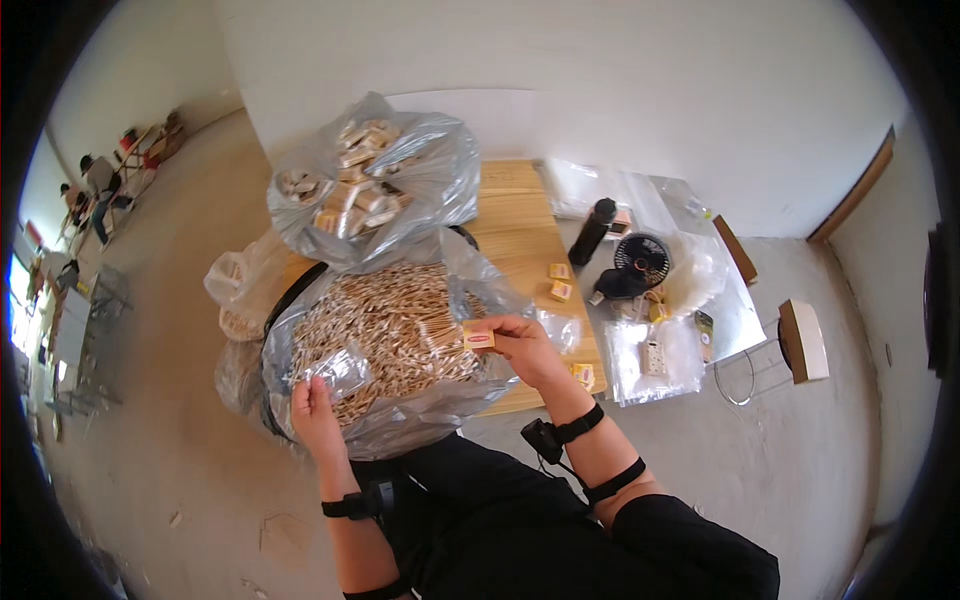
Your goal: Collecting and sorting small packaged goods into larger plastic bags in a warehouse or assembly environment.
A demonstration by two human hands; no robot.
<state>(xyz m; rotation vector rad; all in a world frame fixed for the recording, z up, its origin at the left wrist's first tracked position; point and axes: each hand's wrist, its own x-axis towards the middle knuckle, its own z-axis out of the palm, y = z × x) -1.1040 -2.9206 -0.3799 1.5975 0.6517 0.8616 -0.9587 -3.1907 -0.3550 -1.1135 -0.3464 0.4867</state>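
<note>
My left hand [316, 420] pinches a small clear plastic bag [345, 370] over the near left part of a round tub. Wooden-stick cotton swabs [375, 310] fill the tub, which has a black rim [293, 298] and a grey plastic liner [395, 435]. Above the tub's right side, my right hand [527, 348] is closed on a small yellow-and-white card [479, 341], its printed face showing. Swabs lie right behind the card; I cannot tell whether any are in that hand.
A grey bag of packed swabs [370, 190] sits behind the tub. Small yellow boxes [560, 290] dot the wooden table [515, 205]. To the right are a black bottle [593, 232], a black fan [642, 260], a power strip [654, 357] and clear bags [625, 375]. People [103, 190] work far left.
</note>
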